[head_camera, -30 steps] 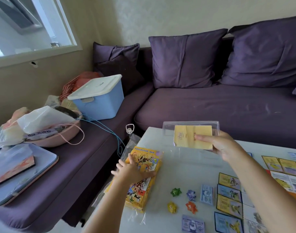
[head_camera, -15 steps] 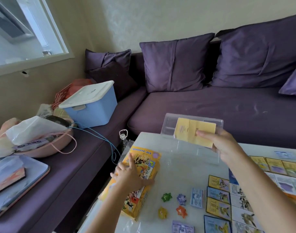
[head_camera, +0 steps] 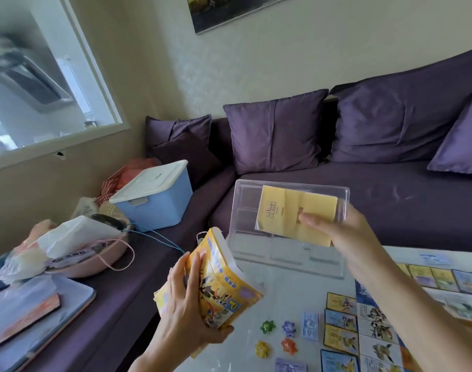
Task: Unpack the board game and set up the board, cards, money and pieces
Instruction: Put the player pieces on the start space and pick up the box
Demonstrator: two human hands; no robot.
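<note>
Purple sofa (head_camera: 336,189) behind white table (head_camera: 283,291); left fingers (head_camera: 192,280) around yellow box (head_camera: 224,288), right fingers (head_camera: 314,220) around clear tray (head_camera: 245,210).

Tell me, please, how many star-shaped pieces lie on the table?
4 on the table: green star and purple star farther, yellow star and orange star nearer; none seems hidden.

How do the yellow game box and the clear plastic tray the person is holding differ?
The yellow game box is opaque and printed with cartoon art; the clear tray is see-through, with moulded compartments. The left hand grips the box alone; the right hand holds the tray with a yellow leaflet pinned against it. The box looks thicker, the tray shallow. Both are rectangular and held tilted.
</note>
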